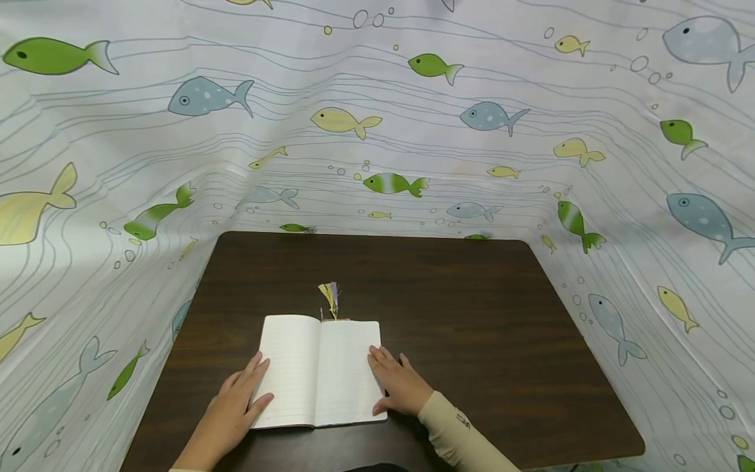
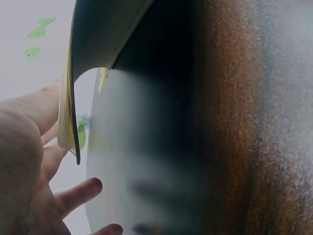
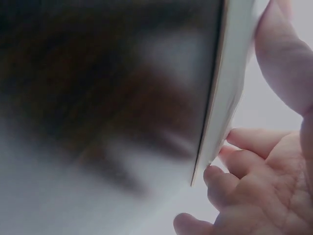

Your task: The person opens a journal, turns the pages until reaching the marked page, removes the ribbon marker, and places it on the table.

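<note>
A notebook point(image 1: 289, 370) with faintly lined, blank pages lies spread on the dark table. Along its left edge rests my left hand point(image 1: 232, 410), thumb and fingertips on the page margin. My right hand point(image 1: 404, 387) lies at the right edge, its fingertips and thumb touching the right page. A yellow and purple tassel point(image 1: 331, 298) sticks out past the top of the spine. The left wrist view gives the dark cover and page edges of the notebook point(image 2: 67, 110) beside spread fingers. In the right wrist view, relaxed fingers meet the side of the notebook point(image 3: 225, 83).
Dark wood tabletop point(image 1: 483, 341) extends behind the notebook and to its right. A white curtain point(image 1: 413, 151) printed with fish surrounds the table at the back and both sides. The table's front edge lies close to the person.
</note>
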Motion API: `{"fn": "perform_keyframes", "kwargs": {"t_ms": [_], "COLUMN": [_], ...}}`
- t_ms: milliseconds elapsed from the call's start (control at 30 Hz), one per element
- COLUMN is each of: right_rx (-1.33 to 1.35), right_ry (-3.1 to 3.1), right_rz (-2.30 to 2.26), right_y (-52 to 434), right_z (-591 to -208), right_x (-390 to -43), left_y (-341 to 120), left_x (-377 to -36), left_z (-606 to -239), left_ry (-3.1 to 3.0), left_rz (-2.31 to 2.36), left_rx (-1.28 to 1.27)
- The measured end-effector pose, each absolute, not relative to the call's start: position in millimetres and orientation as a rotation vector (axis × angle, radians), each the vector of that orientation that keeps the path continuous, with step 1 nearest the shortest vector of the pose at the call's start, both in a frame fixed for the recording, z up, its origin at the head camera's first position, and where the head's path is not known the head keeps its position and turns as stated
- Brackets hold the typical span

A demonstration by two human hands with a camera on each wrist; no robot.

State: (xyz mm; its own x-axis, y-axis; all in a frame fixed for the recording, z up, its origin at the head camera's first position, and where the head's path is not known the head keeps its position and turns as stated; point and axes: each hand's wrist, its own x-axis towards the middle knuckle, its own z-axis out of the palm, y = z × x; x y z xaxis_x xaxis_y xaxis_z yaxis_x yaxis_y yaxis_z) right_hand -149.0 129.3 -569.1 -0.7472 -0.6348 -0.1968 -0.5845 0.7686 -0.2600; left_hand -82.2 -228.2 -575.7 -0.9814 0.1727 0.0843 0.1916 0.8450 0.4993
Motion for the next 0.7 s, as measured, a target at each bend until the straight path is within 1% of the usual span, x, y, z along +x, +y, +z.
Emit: {"fn": "perform_keyframes", "kwargs": {"t_ms": [133, 367, 600, 700], "right_rx": [-0.974, -1.153, -1.085, -1.045], "right_ry": [2.731, 2.981, 3.106, 3.066], "right_rz": [-0.232, -0.048, 0.054, -0.039], "right_y": [129.4, 127.7, 123.5, 122.5], "right_z": [-575.5, -583.0, -588.0, -586.0], "right_x": [-149.7, -151.2, -151.3, -151.8], "left_y": [-228.1, -226.3, -225.6, -225.4], "left_x": [-81.7, -81.1, -79.5, -79.6], "left_z": [-575.2, -571.2, -570.5, -570.5], "left_ry": [-2.996, -2.995, -3.003, -3.010], "left_rz": [-0.815, -0.819, -0.817, -0.828], "left_rx": [-0.289, -0.295, -0.292, -0.285]}}
